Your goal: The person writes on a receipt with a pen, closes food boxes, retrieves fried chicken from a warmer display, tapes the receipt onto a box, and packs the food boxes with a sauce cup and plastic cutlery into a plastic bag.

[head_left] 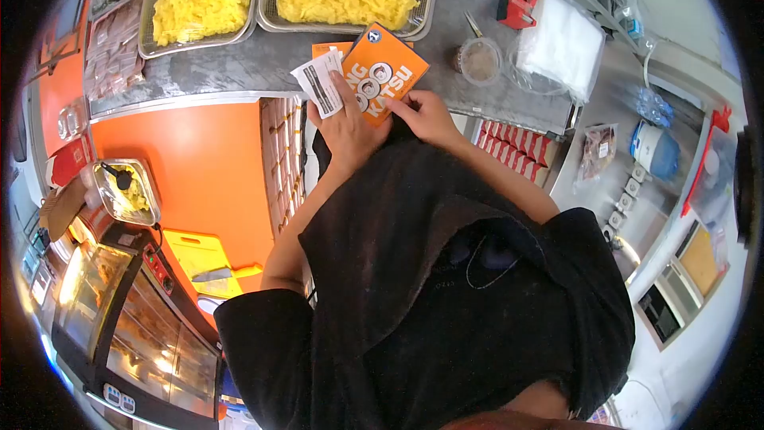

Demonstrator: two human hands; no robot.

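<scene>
An orange packet [387, 72] with white lettering is held in front of my body over the counter's near edge. My left hand [350, 126] grips its lower left side, with a white printed slip [320, 84] between the fingers of the same hand. At the packet's lower right edge, my right hand [426, 115] pinches it between thumb and fingers. Part of another orange piece [325, 48] shows behind the packet and the slip. The fingers under the packet are hidden.
Two trays [260, 22] of yellow food stand at the counter's back. To the right are a round plastic tub [478, 61], a red tape dispenser [519, 1] and a white stack [559, 41]. A glass display warmer [143, 334] and a yellow board [196, 259] are lower left.
</scene>
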